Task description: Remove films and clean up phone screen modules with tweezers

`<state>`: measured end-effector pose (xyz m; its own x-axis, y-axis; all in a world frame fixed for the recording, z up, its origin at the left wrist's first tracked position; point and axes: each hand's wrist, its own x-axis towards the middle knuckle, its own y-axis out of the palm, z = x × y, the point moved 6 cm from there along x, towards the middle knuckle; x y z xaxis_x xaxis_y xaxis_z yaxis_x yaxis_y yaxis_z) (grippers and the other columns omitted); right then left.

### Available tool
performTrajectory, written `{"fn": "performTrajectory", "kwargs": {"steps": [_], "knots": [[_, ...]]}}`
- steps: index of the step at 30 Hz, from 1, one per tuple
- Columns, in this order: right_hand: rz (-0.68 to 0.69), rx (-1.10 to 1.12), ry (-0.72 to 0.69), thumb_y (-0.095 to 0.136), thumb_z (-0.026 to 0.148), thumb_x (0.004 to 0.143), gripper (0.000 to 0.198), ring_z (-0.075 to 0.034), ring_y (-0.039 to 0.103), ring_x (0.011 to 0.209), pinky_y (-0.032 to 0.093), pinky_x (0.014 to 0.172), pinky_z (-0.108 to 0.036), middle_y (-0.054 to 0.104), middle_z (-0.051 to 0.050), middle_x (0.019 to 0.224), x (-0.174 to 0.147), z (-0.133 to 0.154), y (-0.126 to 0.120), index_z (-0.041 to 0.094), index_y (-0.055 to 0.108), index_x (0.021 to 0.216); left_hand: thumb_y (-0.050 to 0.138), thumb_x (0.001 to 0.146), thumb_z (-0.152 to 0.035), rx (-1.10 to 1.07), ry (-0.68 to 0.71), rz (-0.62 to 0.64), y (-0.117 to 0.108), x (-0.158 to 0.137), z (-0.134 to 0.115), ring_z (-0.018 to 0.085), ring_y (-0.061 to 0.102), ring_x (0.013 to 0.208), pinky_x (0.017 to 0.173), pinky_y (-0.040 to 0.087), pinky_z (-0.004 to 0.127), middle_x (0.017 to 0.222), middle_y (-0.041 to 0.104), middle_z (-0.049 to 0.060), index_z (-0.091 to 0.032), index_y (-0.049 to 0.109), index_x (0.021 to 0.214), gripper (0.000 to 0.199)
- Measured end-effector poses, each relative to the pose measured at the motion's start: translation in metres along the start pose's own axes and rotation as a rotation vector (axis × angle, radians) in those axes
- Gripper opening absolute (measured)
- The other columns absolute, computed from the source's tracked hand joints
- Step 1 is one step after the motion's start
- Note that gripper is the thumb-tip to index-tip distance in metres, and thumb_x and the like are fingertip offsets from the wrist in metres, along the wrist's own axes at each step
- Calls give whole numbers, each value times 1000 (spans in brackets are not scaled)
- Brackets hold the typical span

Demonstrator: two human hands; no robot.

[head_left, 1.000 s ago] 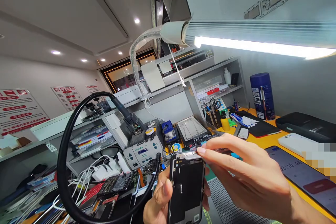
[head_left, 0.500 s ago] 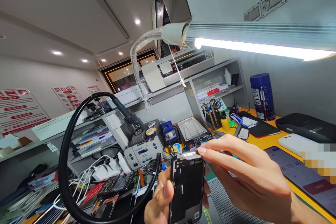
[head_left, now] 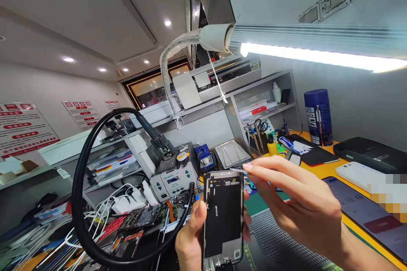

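My left hand (head_left: 191,237) grips a phone screen (head_left: 224,216) upright, thumb on its left edge and fingertips showing behind the right edge. The screen's black inner side faces me, with small metal contacts along the top and a ribbon part at the bottom. At the top right corner my right hand (head_left: 299,199) has its thumb and forefinger pinched together. A thin pale sliver points from those fingertips along the top edge; what it is, I cannot make out. The right hand's other fingers are partly hidden behind the forefinger.
A black hose (head_left: 78,194) loops close on the left from a hot-air station (head_left: 176,182). Circuit boards (head_left: 143,220) and white cables (head_left: 98,216) crowd the left side. A phone with a timer (head_left: 359,216) lies at right. A bright lamp (head_left: 318,53) hangs overhead.
The screen has tilted to face me more squarely and shows more of its lower end. My right fingertips have shifted slightly up and away from its top edge.
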<state>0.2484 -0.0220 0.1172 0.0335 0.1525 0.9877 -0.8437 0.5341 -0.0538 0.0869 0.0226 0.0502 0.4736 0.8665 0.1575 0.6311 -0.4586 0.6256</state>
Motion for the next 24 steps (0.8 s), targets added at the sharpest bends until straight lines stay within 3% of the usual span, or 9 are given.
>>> {"fn": "performTrajectory", "kwargs": {"steps": [4,7,11,14,17,24], "knots": [[50,34,39,62,1,87,36,-15,64,79,54,67,-26,66,-6,93,-3,-10,4,21,71,115,51,94,-53,9,61,72,1,10,-9,26,72,82,69,57,34,111,74,18,-10,75,114,53],[106,95,84,63,1,86,37,-14,60,77,50,64,-26,62,-5,91,-7,-15,9,20,71,117,43,98,-50,-26,88,17,-10,17,-17,23,71,76,71,58,35,110,74,20,-5,71,117,56],[365,208,130,59,3,88,32,-14,59,73,48,61,-26,62,-4,88,-12,-13,30,20,71,112,44,99,-48,-108,108,-93,-24,22,-25,24,71,87,73,58,33,121,70,20,-6,67,123,53],[525,260,135,57,5,91,28,-14,60,71,48,61,-26,64,-4,86,-18,-6,45,20,70,111,43,99,-50,-136,112,-93,-26,23,-28,22,70,83,72,56,31,111,72,18,-5,67,122,56],[557,269,150,59,6,90,21,-14,62,73,50,64,-26,66,-5,87,-24,-3,54,19,69,102,42,97,-55,-125,87,-69,-26,23,-29,21,68,73,70,54,31,97,72,16,-4,67,121,61],[642,245,196,60,7,89,15,-15,60,73,49,66,-27,65,-5,88,-37,-3,68,19,66,96,44,97,-52,-150,139,-118,-33,23,-33,19,66,69,66,54,32,103,72,14,-9,68,119,54]]}}
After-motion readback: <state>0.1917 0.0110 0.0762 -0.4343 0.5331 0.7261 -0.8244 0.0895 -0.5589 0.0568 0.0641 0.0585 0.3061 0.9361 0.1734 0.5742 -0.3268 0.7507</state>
